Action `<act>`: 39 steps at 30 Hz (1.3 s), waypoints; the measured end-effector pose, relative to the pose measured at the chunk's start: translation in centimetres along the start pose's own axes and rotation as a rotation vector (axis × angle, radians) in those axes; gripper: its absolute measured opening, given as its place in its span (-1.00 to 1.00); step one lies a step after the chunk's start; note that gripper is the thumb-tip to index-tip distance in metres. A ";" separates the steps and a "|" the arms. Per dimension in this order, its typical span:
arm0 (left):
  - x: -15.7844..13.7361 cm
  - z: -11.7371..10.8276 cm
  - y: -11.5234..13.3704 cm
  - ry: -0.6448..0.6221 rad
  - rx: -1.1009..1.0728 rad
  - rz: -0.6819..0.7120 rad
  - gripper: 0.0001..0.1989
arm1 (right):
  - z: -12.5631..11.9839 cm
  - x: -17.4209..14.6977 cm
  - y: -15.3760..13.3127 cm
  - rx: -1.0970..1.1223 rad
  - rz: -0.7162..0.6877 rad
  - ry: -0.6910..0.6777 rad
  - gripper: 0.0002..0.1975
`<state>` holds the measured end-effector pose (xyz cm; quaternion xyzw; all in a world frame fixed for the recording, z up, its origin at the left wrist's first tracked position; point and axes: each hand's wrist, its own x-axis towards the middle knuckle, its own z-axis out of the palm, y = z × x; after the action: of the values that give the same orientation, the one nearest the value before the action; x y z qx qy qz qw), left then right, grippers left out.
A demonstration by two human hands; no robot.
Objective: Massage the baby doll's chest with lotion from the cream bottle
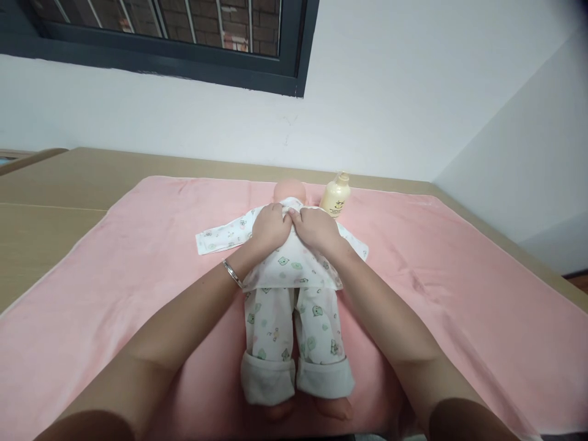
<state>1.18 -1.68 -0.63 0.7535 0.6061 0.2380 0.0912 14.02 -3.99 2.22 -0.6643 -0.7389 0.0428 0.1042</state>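
A baby doll point(291, 190) lies on the pink blanket with its head away from me and its bare feet towards me. It wears a white shirt point(294, 263) and matching trousers point(273, 321) with turned-up cuffs, both printed with small green figures. My left hand point(272, 225), below a silver bracelet, is closed on the upper part of the shirt near the neck. Beside it my right hand point(316, 226) is closed on the shirt too, and the two thumbs nearly meet in the middle. Most of my fingertips are hidden. The shirt's sleeves spread out to both sides.
A pale yellow bottle point(335, 195) stands on the blanket, right of the doll's head. The pink blanket point(436, 306) covers much of a wooden table point(55, 184). Behind are a white wall point(376, 92) and a dark-framed window point(294, 61).
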 end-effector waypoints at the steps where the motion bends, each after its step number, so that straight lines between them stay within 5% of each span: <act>1: 0.5 -0.1 -0.6 -0.020 -0.032 -0.005 -0.64 | -0.3 -0.3 -0.3 -0.002 0.004 -0.006 -0.37; 6: 1.4 -0.1 -1.8 -0.049 -0.074 -0.031 -0.64 | -1.2 -0.4 -0.4 0.089 -0.020 -0.088 -0.32; 15: -1.1 -0.6 2.0 -0.019 0.199 -0.085 -0.64 | 1.2 1.8 1.0 0.078 -0.049 0.039 -0.50; 26: 1.5 -1.0 -0.8 -0.167 0.040 -0.087 -0.59 | -0.5 -1.3 -1.6 -0.047 -0.106 -0.008 -0.58; 39: 1.0 -0.6 -0.8 -0.130 0.061 -0.015 -0.53 | 0.9 0.8 0.3 0.049 -0.069 0.042 -0.57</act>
<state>0.32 -0.63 -0.20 0.7651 0.6116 0.1692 0.1092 13.99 -3.08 1.32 -0.6365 -0.7577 0.0432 0.1374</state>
